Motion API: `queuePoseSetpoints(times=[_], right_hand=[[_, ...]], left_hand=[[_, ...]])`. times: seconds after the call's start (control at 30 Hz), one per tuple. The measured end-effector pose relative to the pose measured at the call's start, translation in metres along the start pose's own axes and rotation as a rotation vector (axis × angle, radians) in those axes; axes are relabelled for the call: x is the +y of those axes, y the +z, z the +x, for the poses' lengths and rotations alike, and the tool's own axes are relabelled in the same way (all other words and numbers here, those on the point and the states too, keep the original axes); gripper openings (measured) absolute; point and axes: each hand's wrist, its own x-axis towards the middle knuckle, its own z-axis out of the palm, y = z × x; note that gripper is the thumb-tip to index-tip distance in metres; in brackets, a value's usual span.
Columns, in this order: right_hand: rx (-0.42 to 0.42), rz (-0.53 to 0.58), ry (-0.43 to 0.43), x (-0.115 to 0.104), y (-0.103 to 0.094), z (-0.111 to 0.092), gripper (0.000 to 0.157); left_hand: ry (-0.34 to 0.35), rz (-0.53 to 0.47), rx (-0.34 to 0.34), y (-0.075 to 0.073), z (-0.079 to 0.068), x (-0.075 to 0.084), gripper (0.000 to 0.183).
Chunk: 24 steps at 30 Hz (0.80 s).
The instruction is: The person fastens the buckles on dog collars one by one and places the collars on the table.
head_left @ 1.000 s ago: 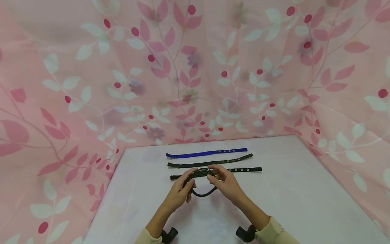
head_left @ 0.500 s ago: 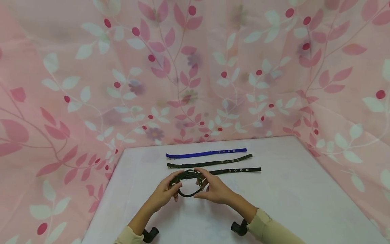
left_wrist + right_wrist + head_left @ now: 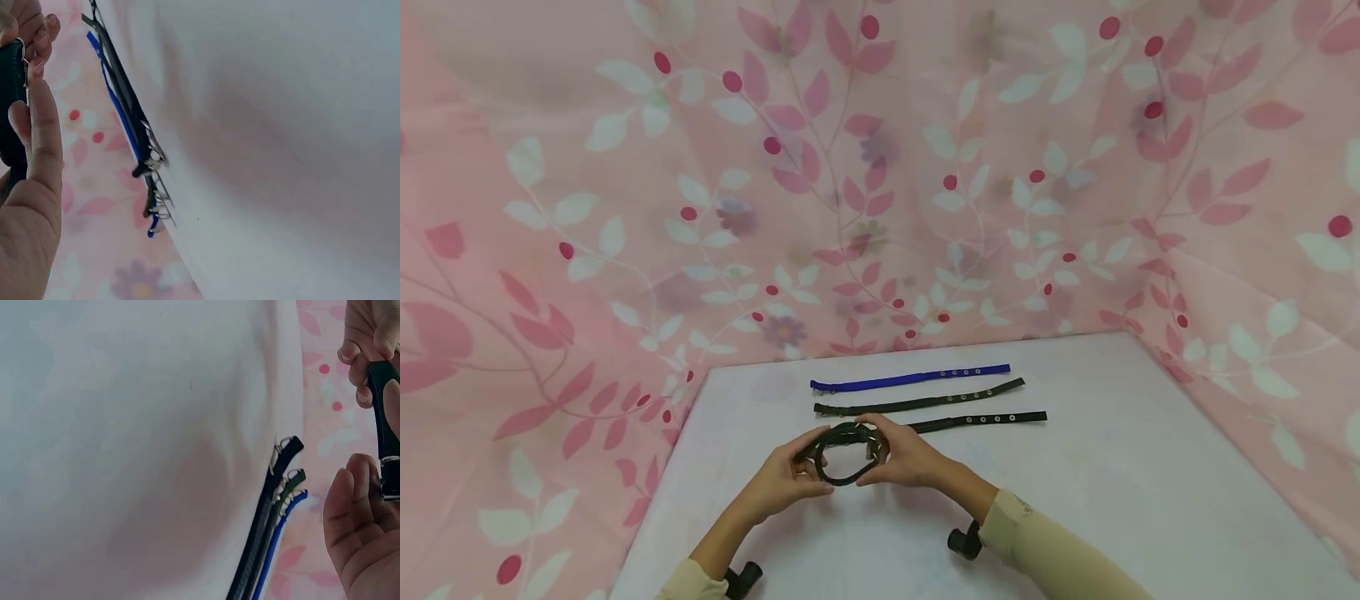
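Note:
Both hands hold a dark collar (image 3: 847, 428), bent into a loop, above the table. My left hand (image 3: 777, 483) grips the loop's left side, with the thumb along its lower edge. On the right side, the fingers and thumb of my right hand (image 3: 908, 455) hold the loop near a metal buckle (image 3: 390, 459), seen in the right wrist view. Behind the hands lie three straightened collars side by side: a black one (image 3: 955, 422), a dark green one (image 3: 917, 406) and a blue one (image 3: 895, 382). The black one's left end is hidden by the hands.
A white-covered table (image 3: 1112, 500) stretches out under the hands. Pink floral cloth (image 3: 880, 208) hangs behind it and on both sides. Black wrist mounts (image 3: 964, 542) sit below the forearms.
Both hands have moved left with the looped collar. The right hand's hold has shifted, with its thumb now at the loop's lower right. The three lying collars stay in place.

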Motion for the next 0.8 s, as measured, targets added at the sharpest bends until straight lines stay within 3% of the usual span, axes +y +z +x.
queuePoseSetpoints(times=[0.13, 0.23, 0.47, 0.63, 0.8], right_hand=[[0.005, 0.035, -0.004, 0.006, 0.012, 0.013, 0.087], [0.017, 0.039, 0.024, 0.010, 0.025, 0.022, 0.083], [0.026, -0.115, 0.130, 0.016, 0.059, 0.027, 0.081], [0.003, -0.184, 0.196, 0.018, 0.068, 0.028, 0.076], [-0.053, -0.231, 0.194, 0.017, 0.068, 0.033, 0.074]], left_hand=[[0.055, 0.171, 0.021, -0.013, -0.001, -0.008, 0.082], [0.026, 0.269, 0.049, -0.022, -0.004, -0.016, 0.078], [-0.090, 0.363, 0.030, -0.026, -0.016, -0.039, 0.076], [-0.074, 0.492, 0.037, -0.027, -0.018, -0.044, 0.072], [-0.064, 0.557, -0.001, -0.031, -0.015, -0.045, 0.070]])
